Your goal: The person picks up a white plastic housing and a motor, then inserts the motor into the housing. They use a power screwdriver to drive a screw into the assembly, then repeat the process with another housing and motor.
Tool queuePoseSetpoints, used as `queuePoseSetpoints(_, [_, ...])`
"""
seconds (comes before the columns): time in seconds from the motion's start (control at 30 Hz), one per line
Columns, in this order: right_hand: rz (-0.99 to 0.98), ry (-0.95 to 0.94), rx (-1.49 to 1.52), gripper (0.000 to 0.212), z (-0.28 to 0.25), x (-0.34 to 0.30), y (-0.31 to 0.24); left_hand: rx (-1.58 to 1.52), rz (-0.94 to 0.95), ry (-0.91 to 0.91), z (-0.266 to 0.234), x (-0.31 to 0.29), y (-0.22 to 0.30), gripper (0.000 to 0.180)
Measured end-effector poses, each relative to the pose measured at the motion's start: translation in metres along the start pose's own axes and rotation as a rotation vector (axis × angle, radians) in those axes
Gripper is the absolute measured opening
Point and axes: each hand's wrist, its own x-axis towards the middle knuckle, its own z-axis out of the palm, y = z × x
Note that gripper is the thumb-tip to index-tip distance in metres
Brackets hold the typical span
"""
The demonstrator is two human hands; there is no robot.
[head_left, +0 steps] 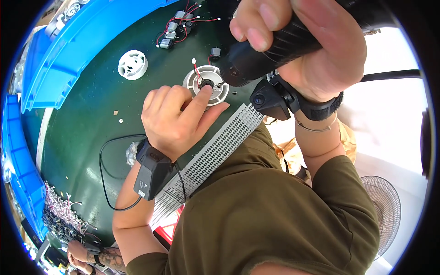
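Note:
My right hand (330, 50) is wrapped round a thick black electric screwdriver (256, 59). Its tip reaches down to the right side of a white round plastic housing (221, 95) on the green table. My left hand (169, 119) leans over the housing's near left rim. Its index finger presses on a small black motor part (206, 84) in the middle, while the other fingers curl in and the thumb points right. A short red lead with a white plug (194, 61) sticks up from the housing. Just behind it lies a small loose motor (215, 52).
Another white round housing (133, 64) lies to the left. Several small wired motors (172, 34) are grouped at the back. Blue bins (59, 68) line the left side. A grey perforated strip (206, 160) runs along the near edge. A co-worker's hands (78, 252) are at lower left, by heaped wires (64, 211).

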Motion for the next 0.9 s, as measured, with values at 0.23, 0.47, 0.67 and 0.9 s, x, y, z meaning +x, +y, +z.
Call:
queuePoseSetpoints(0.23, [0.443,0.637,-0.405,0.031,0.047,0.003,-0.01,-0.023,-0.031,-0.011,0.0,-0.003,-0.001,0.031])
queuePoseSetpoints(0.47, [0.594,0.186,-0.184,0.025,0.013,0.027,-0.038,-0.034,-0.02,-0.004,0.0,-0.001,0.0,0.03])
queuePoseSetpoints(0.67, [0.542,0.465,-0.432,0.024,0.045,0.012,-0.027,-0.03,-0.026,0.002,0.001,-0.004,-0.002,0.029])
queuePoseSetpoints(0.9, [0.432,0.494,-0.333,0.013,0.038,0.0,-0.01,-0.026,-0.03,0.0,0.002,-0.008,-0.002,0.029])
